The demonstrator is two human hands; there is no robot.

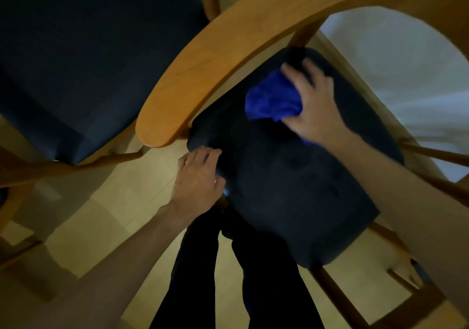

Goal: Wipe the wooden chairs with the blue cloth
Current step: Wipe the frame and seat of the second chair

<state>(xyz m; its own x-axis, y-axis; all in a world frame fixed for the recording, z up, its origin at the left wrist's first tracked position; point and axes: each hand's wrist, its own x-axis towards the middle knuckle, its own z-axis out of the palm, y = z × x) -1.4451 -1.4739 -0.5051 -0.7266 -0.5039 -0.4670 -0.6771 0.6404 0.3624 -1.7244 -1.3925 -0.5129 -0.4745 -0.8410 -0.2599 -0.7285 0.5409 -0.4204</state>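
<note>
Blue cloth (272, 98), all bunched up, gets pressed onto the dark seat (291, 176) by the right hand (314, 105)'s grip; left hand (199, 176) rests relaxed on the seat edge.

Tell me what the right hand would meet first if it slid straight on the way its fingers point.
Probably the wooden backrest upright behind the seat; right hand points there, though depth is unclear.
</note>
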